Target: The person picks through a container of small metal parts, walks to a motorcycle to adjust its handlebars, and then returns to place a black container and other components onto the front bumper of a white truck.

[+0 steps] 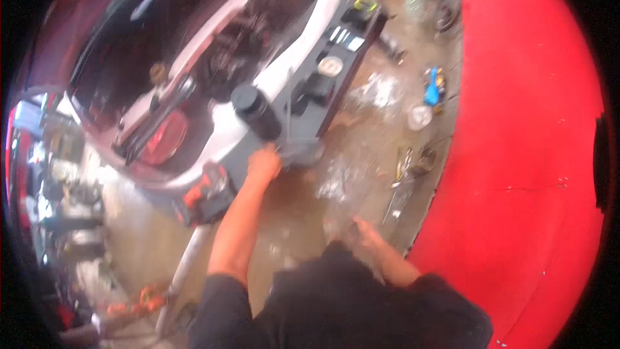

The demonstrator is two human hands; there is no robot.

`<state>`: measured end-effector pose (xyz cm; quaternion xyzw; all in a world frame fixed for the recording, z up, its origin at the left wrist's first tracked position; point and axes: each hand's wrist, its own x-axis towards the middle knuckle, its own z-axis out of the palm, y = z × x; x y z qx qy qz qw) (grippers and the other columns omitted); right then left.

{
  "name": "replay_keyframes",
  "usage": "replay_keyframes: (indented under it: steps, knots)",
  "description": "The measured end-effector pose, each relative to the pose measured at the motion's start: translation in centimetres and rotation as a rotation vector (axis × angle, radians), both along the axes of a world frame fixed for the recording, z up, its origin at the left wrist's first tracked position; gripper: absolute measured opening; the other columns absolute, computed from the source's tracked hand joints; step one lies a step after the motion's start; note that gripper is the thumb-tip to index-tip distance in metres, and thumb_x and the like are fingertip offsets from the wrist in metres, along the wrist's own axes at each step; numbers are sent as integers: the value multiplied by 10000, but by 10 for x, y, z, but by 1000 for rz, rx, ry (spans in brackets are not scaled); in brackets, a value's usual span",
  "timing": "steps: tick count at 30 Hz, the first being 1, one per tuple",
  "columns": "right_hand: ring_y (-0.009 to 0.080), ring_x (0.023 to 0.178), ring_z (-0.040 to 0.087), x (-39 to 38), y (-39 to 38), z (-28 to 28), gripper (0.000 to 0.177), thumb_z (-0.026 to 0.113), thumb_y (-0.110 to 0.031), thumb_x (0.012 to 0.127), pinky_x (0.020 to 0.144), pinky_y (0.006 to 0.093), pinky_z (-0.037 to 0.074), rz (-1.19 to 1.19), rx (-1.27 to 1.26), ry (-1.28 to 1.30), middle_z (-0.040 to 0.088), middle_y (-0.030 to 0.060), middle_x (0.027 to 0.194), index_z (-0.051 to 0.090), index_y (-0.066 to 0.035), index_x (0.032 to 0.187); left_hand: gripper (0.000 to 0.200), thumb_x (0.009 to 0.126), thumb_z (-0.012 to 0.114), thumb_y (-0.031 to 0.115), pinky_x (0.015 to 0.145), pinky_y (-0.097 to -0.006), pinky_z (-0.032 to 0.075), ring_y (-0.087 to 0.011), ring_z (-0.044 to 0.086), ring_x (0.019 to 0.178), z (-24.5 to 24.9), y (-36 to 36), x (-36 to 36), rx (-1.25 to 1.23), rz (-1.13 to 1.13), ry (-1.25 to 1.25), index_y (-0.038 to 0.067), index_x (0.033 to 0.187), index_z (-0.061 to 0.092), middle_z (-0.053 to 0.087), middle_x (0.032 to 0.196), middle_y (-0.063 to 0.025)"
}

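Observation:
My left hand [264, 163] reaches to the near edge of a long grey work surface [242, 152], with its fingers closed. A blurred greyish object [301, 152] shows beside the fingers; I cannot make out whether they hold it. Just beyond stands a black cylindrical container [255, 111], tilted in this view. A red and black power tool [205, 195] rests left of my forearm. My right hand [366, 234] hangs low over the floor, smeared by motion. Something dark [353, 226] shows at its fingers, too blurred to name.
A white-edged vehicle body opening [294, 52] borders the work surface. Farther along lie a tape roll [330, 66], black items [314, 88] and a yellow-green object [365, 4]. A red panel [516, 155] fills the right side. A blue object [432, 87] and a white tub [420, 117] stand on the floor.

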<state>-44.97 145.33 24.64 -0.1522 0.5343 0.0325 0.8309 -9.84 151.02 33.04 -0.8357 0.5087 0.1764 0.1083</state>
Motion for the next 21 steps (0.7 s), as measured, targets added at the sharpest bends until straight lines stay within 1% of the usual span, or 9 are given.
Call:
replay_keyframes:
  steps: [3,7,9,11,13,14,16,19,21]
  knots:
    - [155,623,517,0,-3,-2,285,537,-360,929,505,294,418,24,-49,-40,627,58,802,560,-87,849,432,836,539,191,840,-507,478,-429,609,954,25,6,-16,-218,285,187,-7,1203,429,633,1003,-272]
    - [162,643,539,16,25,-12,286,557,-370,921,556,302,443,42,-9,-94,615,52,779,566,-99,831,622,837,522,211,916,-461,455,-431,549,1101,40,68,-48,-190,316,538,-104,1334,319,517,1228,-320]
    - [166,661,552,46,49,28,293,569,-381,915,566,307,439,95,-120,-199,603,49,757,566,-108,810,670,824,523,168,1009,-388,392,-342,486,1227,22,116,-66,-325,324,912,-118,1374,269,451,1336,-286]
    - [170,656,553,78,79,46,291,574,-382,912,572,313,440,137,-134,-206,599,47,745,565,-113,800,397,769,575,59,588,-311,477,-176,572,670,18,167,-101,-555,465,1117,18,1150,473,577,819,-72]
    - [173,652,555,107,119,54,290,579,-382,909,579,319,441,181,-140,-216,594,44,733,564,-118,790,346,800,573,50,583,-302,468,-151,554,656,67,217,-127,-542,629,1418,38,1140,512,574,825,-48]
    - [177,659,562,119,141,57,291,578,-383,909,582,320,449,183,-132,-260,595,46,733,569,-114,797,296,826,577,52,587,-289,465,-117,546,682,21,256,-130,-571,692,1524,53,1120,546,568,818,-22]
    - [194,638,571,145,191,39,312,580,-390,906,559,329,466,178,-76,-325,591,55,717,575,-100,791,295,830,581,59,592,-282,465,-112,546,693,41,310,-133,-602,790,1546,55,1123,550,567,818,-12]
    - [181,575,561,184,260,95,357,624,-442,866,497,311,453,340,-179,-213,561,53,654,549,-117,737,328,859,596,144,624,-286,465,-114,544,713,78,400,-147,-711,998,1463,75,1172,530,568,855,5]
    - [153,537,517,213,301,99,356,629,-445,868,455,283,404,498,-155,-289,532,28,629,510,-147,713,360,887,564,249,650,-330,476,-155,576,741,72,456,-141,-526,936,1081,52,1177,486,603,826,-77]
